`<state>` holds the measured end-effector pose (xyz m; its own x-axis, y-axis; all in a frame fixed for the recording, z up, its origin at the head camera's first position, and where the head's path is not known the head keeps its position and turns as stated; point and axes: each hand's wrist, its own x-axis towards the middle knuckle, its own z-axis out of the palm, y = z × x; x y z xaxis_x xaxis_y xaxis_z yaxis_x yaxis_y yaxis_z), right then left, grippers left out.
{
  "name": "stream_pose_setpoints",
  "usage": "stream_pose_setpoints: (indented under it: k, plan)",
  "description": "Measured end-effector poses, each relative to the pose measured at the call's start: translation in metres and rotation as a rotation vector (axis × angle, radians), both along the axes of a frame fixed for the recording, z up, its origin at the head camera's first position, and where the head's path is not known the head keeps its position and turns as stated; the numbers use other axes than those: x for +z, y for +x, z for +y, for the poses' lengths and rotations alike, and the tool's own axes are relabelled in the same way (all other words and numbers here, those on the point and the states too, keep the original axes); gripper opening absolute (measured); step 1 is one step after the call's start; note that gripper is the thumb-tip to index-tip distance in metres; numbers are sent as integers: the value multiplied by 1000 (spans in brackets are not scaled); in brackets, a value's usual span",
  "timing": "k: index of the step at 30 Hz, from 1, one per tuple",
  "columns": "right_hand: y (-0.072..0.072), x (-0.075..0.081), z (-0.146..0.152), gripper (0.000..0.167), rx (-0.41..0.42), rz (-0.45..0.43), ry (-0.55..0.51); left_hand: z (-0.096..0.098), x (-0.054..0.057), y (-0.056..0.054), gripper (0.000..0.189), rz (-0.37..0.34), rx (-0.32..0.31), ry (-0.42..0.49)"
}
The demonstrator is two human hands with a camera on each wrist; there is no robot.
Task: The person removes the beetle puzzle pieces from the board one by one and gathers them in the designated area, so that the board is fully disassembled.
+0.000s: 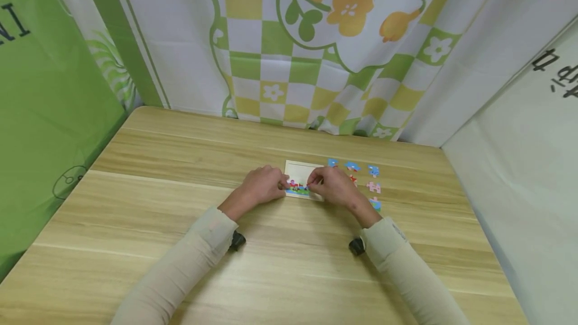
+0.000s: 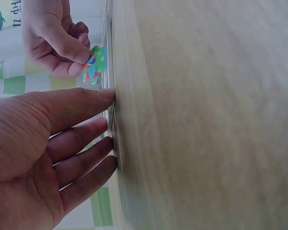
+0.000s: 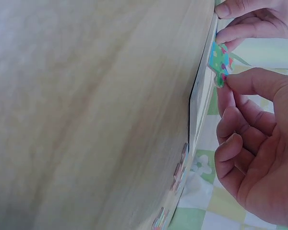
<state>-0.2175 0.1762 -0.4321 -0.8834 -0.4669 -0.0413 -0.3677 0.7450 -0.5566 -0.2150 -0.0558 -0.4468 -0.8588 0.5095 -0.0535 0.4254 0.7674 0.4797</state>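
A small puzzle tray with a light frame and pale base lies on the table between both hands. Colourful artwork with red, green and blue shows along its lower left. My right hand pinches a jigsaw piece between thumb and forefinger, its other fingers curled loosely. That piece is tilted up over the tray in the right wrist view. My left hand rests at the tray's left edge; in the left wrist view its thumb and fingers are fairly straight, tips at the edge.
Several loose jigsaw pieces lie on the wooden table to the right of the tray, some partly hidden by the right hand. A patterned curtain hangs behind the table's far edge. Dark wrist-worn devices sit under both sleeves.
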Motion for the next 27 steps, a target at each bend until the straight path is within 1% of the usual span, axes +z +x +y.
stream_pose_setpoints:
  k: [2, 6, 9, 15, 22, 27]
  plan:
    - [1, 1, 2, 5, -11, 4, -15, 0, 0, 0, 21, 3, 0, -2]
    - [4, 3, 11, 5, -41, 3, -30, 0, 1, 1, 20, -15, 4, -1]
    - [7, 6, 21, 6, -49, -5, -36, 0, 2, 2, 20, -28, 9, 2]
    - [11, 10, 42, 4, -73, -16, -53, -1, 0, 3, 20, -19, 15, 15]
    - [15, 10, 66, 4, -81, -12, -42, -2, 0, 3, 18, -17, 10, 24]
    - [18, 9, 78, 4, -65, -6, -30, -2, 0, 3, 18, -16, 8, 21]
